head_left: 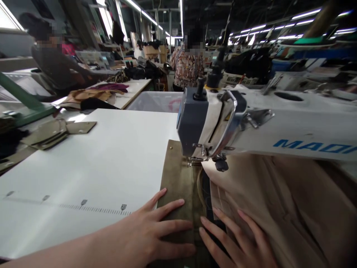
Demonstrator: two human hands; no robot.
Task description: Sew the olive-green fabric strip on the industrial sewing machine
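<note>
An olive fabric strip [175, 175] runs from the bottom edge up under the head of a white and grey sewing machine [279, 123]. My left hand [158, 230] lies on this strip with its fingers spread, pressing it flat. Just to the right, my right hand [237, 242] rests with fingers apart on the fabric beside the strip's right edge. Lighter brown cloth [264, 186] spreads in folds beneath the machine arm and beyond my right hand. Dark cloth shows between the strip and the brown cloth. The needle area is too small to make out clearly.
A white tabletop [125, 149] with a printed ruler scale extends left. Olive fabric pieces [50, 134] lie at its left edge, near a green metal arm [22, 96]. Behind are a clear plastic bin [153, 101], a person in a patterned top [188, 65] and a seated person [55, 63].
</note>
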